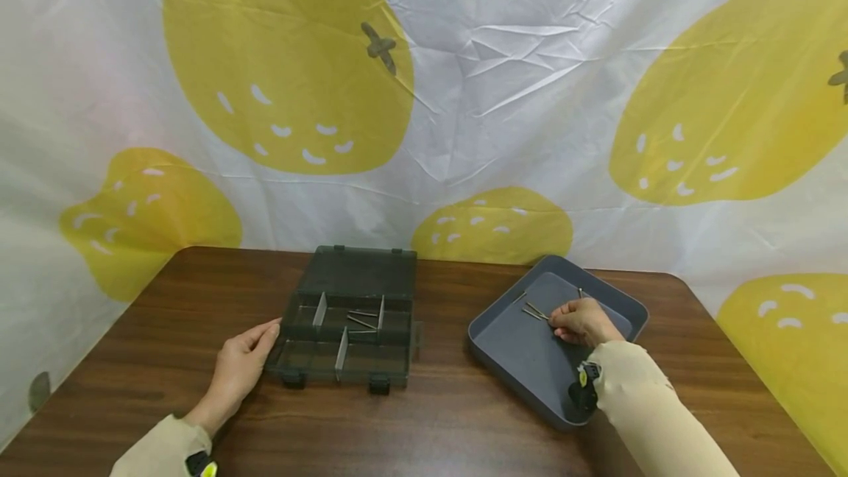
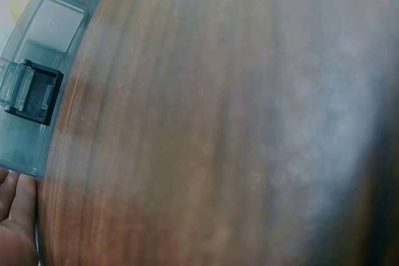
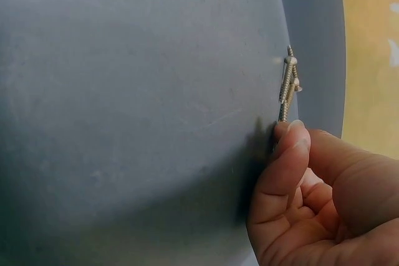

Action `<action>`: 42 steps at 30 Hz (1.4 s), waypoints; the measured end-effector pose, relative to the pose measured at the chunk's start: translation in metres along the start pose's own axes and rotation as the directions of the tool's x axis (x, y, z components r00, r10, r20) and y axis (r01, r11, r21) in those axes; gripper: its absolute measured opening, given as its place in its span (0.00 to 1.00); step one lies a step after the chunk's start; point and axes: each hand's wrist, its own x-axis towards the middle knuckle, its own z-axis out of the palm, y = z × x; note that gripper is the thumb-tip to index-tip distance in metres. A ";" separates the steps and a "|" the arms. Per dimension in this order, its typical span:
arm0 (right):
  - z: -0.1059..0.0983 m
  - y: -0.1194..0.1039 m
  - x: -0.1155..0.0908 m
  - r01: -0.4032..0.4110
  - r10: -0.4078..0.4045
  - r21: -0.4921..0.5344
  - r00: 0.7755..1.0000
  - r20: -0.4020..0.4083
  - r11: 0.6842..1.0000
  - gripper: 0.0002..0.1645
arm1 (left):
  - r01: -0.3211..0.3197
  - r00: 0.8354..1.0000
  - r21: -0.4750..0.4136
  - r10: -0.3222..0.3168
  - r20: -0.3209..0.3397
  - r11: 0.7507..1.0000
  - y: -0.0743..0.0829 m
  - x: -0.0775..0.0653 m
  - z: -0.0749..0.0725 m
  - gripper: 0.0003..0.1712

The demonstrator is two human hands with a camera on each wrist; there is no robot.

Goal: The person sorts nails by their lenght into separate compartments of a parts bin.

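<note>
screws [image 1: 535, 310], where?
in the tray [image 1: 520, 359], at the tips of the right hand [image 1: 584, 321]; more in the box [image 1: 377, 359], near the left hand [image 1: 240, 361].
hands?
right: thumb and forefinger closed on a screw's end. left: fingers straightish against the box's side, holding nothing.
step?
picking, i judge; next calls for lifting over the tray's wall, leftward.
in the way?
dividers [image 1: 341, 352] in the box; its lid [image 1: 358, 271] lies open beyond the left hand.

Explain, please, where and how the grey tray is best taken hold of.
I would pinch the near-left wall of the grey tray, coming from the left: it stands raised, offering an edge, while the right hand reaches in from the right.
</note>
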 end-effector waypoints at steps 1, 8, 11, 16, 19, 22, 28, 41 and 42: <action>0.000 0.000 0.000 0.001 -0.001 -0.002 1.000 0.000 1.000 0.04 | 0.002 1.000 -0.001 -0.002 0.002 1.000 0.000 0.000 0.000 0.28; 0.000 0.000 -0.001 -0.021 0.021 -0.011 0.999 -0.024 1.000 0.03 | 0.014 1.000 -0.010 -0.014 -0.001 1.000 0.001 0.000 0.000 0.27; 0.000 -0.001 -0.002 -0.026 0.026 -0.008 0.999 -0.024 1.000 0.03 | 0.010 1.000 -0.003 -0.010 -0.007 1.000 0.002 0.000 0.000 0.27; -0.001 -0.001 -0.002 -0.032 0.032 0.004 0.999 -0.016 0.999 0.04 | 0.008 1.000 0.006 -0.008 -0.014 1.000 0.002 0.000 0.001 0.27; -0.002 -0.001 -0.002 -0.033 0.033 0.015 0.999 -0.011 0.999 0.05 | 0.010 1.000 0.008 -0.010 -0.018 1.000 0.001 0.000 0.001 0.26; -0.004 0.000 -0.002 -0.025 0.026 0.045 1.000 -0.009 0.999 0.06 | 0.012 1.000 0.008 -0.012 -0.020 1.000 0.002 0.000 0.002 0.26; -0.008 -0.004 -0.003 0.001 -0.001 0.122 1.000 -0.001 0.993 0.08 | 0.012 1.000 0.006 -0.012 -0.021 1.000 0.001 0.001 0.002 0.26; 0.003 -0.029 -0.006 0.069 -0.068 0.163 0.998 -0.011 0.984 0.20 | 0.007 1.000 0.015 -0.007 -0.019 1.000 0.001 0.000 0.001 0.25; 0.006 -0.032 -0.006 0.076 -0.075 0.171 0.997 -0.009 0.982 0.19 | 0.005 1.000 0.016 -0.005 -0.020 1.000 0.001 0.001 0.001 0.25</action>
